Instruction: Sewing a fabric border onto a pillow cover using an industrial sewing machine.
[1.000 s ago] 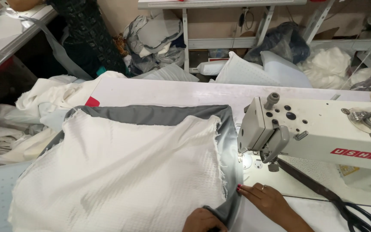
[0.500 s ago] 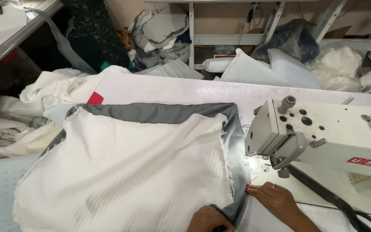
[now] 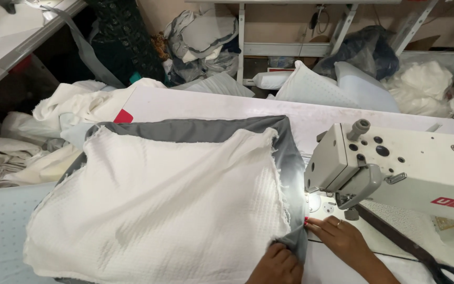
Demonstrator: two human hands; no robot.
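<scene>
Head view: left hand point(image 3: 277, 265) pinches the grey fabric edge point(image 3: 295, 239) under the white waffle-textured cloth point(image 3: 158, 210). Right hand point(image 3: 337, 236) rests flat, fingers extended, on that edge beside the white sewing machine point(image 3: 395, 168), holding nothing.

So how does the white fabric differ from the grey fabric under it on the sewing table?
The white fabric is textured, waffle-like, with frayed edges; the grey fabric is smooth with a neat folded border. The white lies on top and covers most of the pile; the grey shows only along the top and right edges. Both lie flat, and the left hand and right hand press their near corner.
</scene>
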